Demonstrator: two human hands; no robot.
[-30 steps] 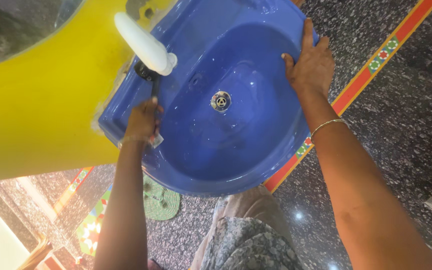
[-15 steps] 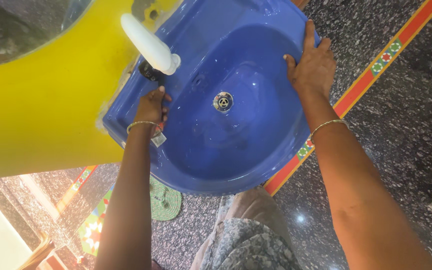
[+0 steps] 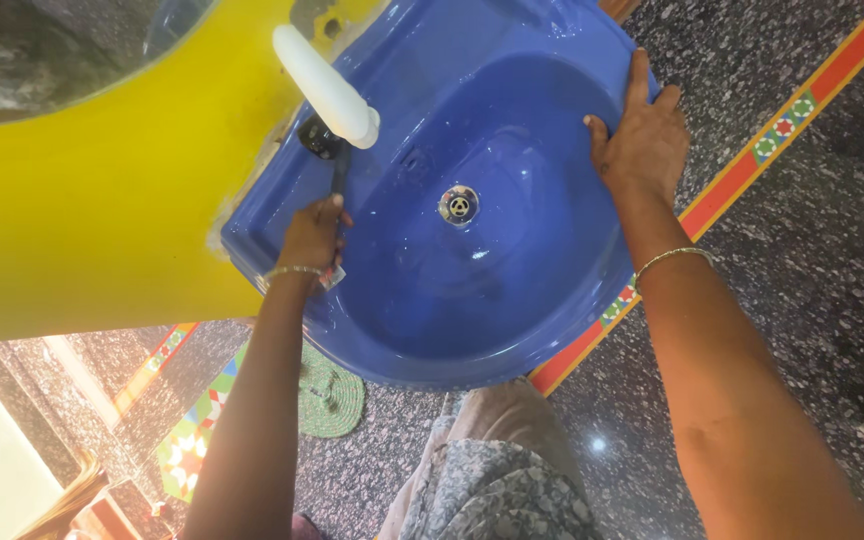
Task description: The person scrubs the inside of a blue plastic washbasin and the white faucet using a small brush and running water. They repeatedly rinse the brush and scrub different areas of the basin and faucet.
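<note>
Our left hand (image 3: 312,236) grips a dark tool (image 3: 339,172) under the white tap (image 3: 326,87); our right hand (image 3: 644,143) lies open, clasping the rim of the wet blue basin (image 3: 512,300) fixed to the yellow wall (image 3: 82,200). The tool could slip off the tap's base, knocking our knuckles.

You have one label in view and nothing else of that kind; a small tag (image 3: 333,277) sits just under your left hand (image 3: 312,238), at the wrist by the bangle; it is roughly rectangular, pale grey-white with a touch of red at its upper edge, and tilted; it lies against the near left rim of the blue basin (image 3: 512,330); whether it is stuck to the basin or belongs to the dark tool in your grip, you cannot tell; its print is too small to make out; no packages, signs or screens show.
</note>
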